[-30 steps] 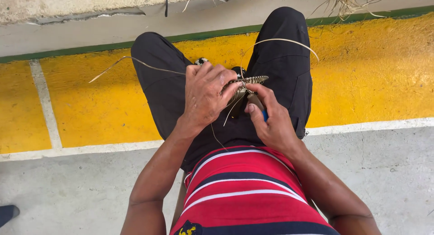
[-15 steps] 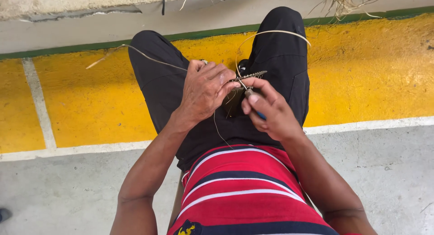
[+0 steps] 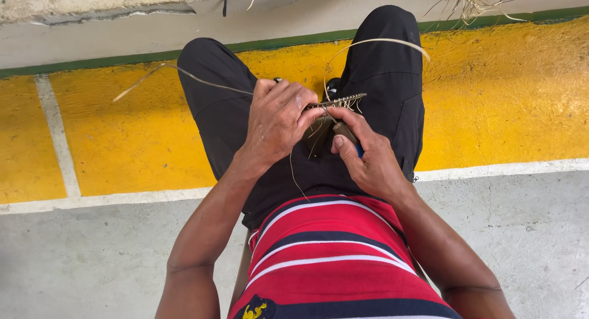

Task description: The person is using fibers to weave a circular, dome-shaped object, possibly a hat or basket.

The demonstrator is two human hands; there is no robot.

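I sit with black trousers and a red striped shirt, both hands over my lap. My left hand (image 3: 277, 118) is closed around a thin woven strip of dry fibre (image 3: 341, 100), pinching its near end. Long loose fibre strands (image 3: 184, 73) run out left of that hand, and another strand (image 3: 374, 42) arcs over my right knee. My right hand (image 3: 362, 153) sits just right of the left, fingers curled on the fibres beneath the strip, with a small dark brown object and a bit of blue partly hidden in it.
A yellow painted band (image 3: 503, 104) with white lines crosses the concrete floor (image 3: 92, 257) under my legs. A green stripe and a pale wall base (image 3: 123, 24) run along the top. Dry grass (image 3: 485, 0) lies at the upper right.
Both hands have stayed in my lap, shifting slightly as they work the fibres. The woven strip now sticks out further right between them, and the loose strands have swung a little.
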